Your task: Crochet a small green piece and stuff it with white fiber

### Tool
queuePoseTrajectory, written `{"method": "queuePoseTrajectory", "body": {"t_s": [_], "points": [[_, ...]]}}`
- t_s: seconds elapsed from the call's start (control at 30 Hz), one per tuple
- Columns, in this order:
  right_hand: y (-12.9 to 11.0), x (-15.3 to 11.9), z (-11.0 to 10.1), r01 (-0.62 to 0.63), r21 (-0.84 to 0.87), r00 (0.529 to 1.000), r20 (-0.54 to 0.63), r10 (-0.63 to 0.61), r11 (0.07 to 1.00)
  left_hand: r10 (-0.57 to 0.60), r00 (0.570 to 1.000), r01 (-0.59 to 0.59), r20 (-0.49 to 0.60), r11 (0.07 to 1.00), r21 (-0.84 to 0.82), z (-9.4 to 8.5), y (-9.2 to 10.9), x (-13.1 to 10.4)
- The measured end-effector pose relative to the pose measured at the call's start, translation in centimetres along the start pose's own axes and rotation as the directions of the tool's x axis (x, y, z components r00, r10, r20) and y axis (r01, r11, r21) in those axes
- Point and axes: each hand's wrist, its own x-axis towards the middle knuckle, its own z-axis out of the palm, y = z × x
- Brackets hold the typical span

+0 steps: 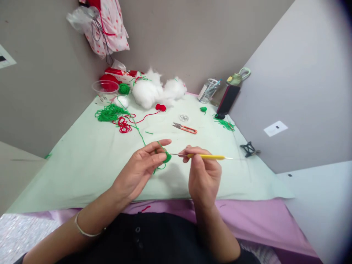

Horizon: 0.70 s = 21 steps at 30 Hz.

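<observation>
Between its thumb and fingers, my left hand (pixel 145 161) pinches a small green crochet piece (pixel 167 157). Green yarn (pixel 140 135) loops over the raised index finger and runs back to a loose green heap (pixel 110 113). My right hand (pixel 205 172) is closed around the yellow handle of a crochet hook (pixel 206 156). The hook's thin metal shaft points left, and its tip meets the green piece; whether it sits inside a stitch I cannot tell. A short green tail hangs below the left fingers.
Orange thread snips (pixel 187 128) and a small round clear case (pixel 183 117) lie beyond my hands. White stuffing (pixel 148 91), a clear plastic cup (pixel 106 93) and red yarn (pixel 125 124) are farther back. At right stand a phone (pixel 228 99), a pen jar (pixel 208 91) and a black stand (pixel 249 149).
</observation>
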Motion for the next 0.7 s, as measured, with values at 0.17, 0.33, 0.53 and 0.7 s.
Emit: {"method": "queuePoseTrajectory", "body": {"t_s": [0.17,0.33,0.53,0.7], "points": [[0.1,0.0,0.2,-0.145,0.053,0.987,0.074,0.141,0.988,0.124,0.992,-0.127,0.029,0.94,0.316,0.0,-0.4,-0.5],[0.7,0.4,-0.2,-0.25,0.204,0.968,0.077,0.239,0.947,0.154,0.988,-0.144,0.001,0.919,0.367,-0.2,-0.2,-0.7],[0.1,0.4,-0.4,-0.193,0.076,0.978,0.098,0.186,0.978,0.214,0.977,-0.192,-0.009,0.892,0.41,-0.2,0.1,-0.8],[-0.6,-0.5,-0.3,0.256,-0.319,0.961,0.187,-0.204,0.912,0.378,0.926,-0.296,-0.011,0.74,0.604,0.0,0.1,-1.1]]}}
